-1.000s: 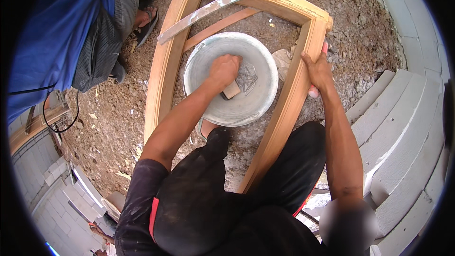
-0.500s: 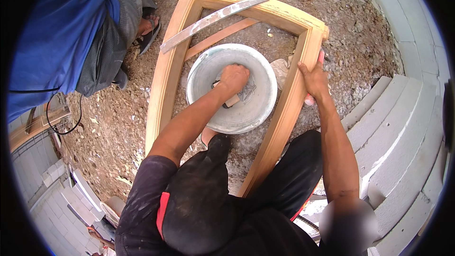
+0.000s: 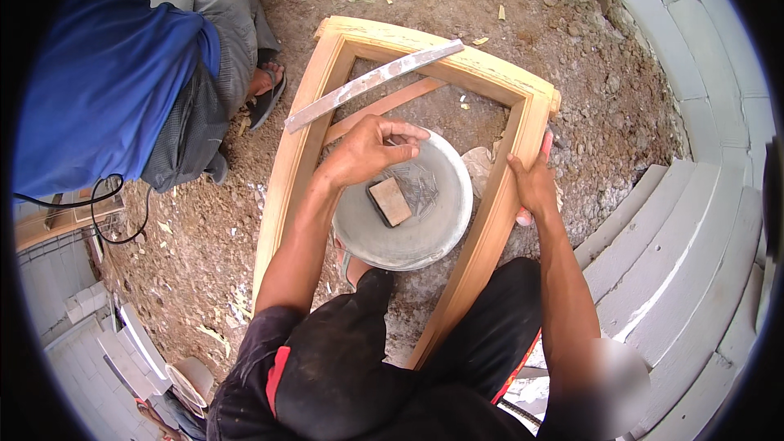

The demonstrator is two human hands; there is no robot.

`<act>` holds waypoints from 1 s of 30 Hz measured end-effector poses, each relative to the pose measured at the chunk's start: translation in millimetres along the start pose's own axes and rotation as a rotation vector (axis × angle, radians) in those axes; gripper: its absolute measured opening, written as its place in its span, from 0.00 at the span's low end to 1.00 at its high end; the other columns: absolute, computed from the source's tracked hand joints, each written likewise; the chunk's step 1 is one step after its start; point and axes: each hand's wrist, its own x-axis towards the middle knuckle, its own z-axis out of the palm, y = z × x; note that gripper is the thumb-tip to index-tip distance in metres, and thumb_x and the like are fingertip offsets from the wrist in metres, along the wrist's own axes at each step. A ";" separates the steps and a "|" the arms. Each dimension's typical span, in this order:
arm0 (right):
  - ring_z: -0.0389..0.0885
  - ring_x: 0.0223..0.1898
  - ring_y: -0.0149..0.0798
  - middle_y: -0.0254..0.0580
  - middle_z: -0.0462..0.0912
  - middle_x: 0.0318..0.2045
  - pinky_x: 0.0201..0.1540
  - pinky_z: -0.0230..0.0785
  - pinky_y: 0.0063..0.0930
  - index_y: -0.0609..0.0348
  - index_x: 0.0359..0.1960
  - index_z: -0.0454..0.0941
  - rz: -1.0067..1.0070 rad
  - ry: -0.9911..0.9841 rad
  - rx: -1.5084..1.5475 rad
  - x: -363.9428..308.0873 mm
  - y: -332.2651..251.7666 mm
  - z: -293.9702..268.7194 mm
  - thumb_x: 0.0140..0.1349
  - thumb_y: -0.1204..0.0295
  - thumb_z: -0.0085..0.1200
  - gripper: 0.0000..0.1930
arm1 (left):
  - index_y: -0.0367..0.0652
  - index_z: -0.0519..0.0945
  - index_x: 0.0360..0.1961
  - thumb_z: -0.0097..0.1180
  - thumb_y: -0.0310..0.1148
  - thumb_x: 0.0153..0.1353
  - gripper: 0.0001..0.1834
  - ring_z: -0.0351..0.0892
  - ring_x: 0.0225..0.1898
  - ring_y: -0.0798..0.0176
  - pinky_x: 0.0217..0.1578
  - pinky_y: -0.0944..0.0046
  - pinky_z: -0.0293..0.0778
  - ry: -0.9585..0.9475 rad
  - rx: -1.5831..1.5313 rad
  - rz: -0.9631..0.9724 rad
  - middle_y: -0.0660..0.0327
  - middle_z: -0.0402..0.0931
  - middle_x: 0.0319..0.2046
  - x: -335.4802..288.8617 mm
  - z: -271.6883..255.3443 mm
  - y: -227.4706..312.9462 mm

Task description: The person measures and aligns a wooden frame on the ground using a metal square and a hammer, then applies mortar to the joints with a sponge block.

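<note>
Over the left rim of a grey bucket [image 3: 445,233], my left hand [image 3: 363,151] is raised with thumb and fingers pinched together; whatever they hold is too small to make out. Inside the bucket lie loose nails [image 3: 420,188] and a tan block with a dark edge [image 3: 390,201]. My right hand [image 3: 535,186] is closed round a red handle [image 3: 523,216] alongside the right member of a wooden frame [image 3: 490,220], its thumb against the wood. The palm covers the handle's middle, so the tool's kind is hidden. The bucket stands within the frame.
A whitish-stained strip [image 3: 376,84] lies across the frame's far left corner, above a thin wooden brace [image 3: 388,108]. At left stands a person in a blue shirt [image 3: 114,98], near a black cable [image 3: 122,238]. Grey blocks [image 3: 653,253] are stacked at right.
My left hand has come up out of the bucket toward its left rim, uncovering the block and nails. The frame, bucket and right hand appear lower in the picture as the view shifted.
</note>
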 end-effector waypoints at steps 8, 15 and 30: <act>0.71 0.61 0.74 0.81 0.78 0.52 0.67 0.65 0.49 0.80 0.64 0.63 -0.023 0.014 0.007 -6.5 -6.9 -0.7 0.66 0.44 0.56 0.44 | 0.41 0.89 0.48 0.68 0.30 0.62 0.13 0.80 0.34 0.73 0.39 0.69 0.77 0.317 -0.002 0.126 0.63 0.87 0.36 101.0 -30.5 11.9; 0.83 0.55 0.63 0.77 0.80 0.52 0.61 0.73 0.44 0.79 0.66 0.63 -0.068 0.074 -0.002 5.6 15.9 11.5 0.66 0.45 0.58 0.45 | 0.44 0.90 0.48 0.66 0.31 0.64 0.12 0.83 0.37 0.70 0.40 0.68 0.78 0.434 -0.133 0.284 0.61 0.89 0.37 166.2 -27.0 -8.9; 0.68 0.63 0.76 0.83 0.76 0.54 0.70 0.59 0.50 0.78 0.66 0.61 -0.024 0.001 0.095 -3.9 2.3 3.0 0.66 0.41 0.56 0.47 | 0.41 0.91 0.36 0.70 0.33 0.59 0.08 0.85 0.37 0.65 0.43 0.63 0.78 0.464 -0.013 0.277 0.57 0.89 0.37 195.3 -20.8 -20.5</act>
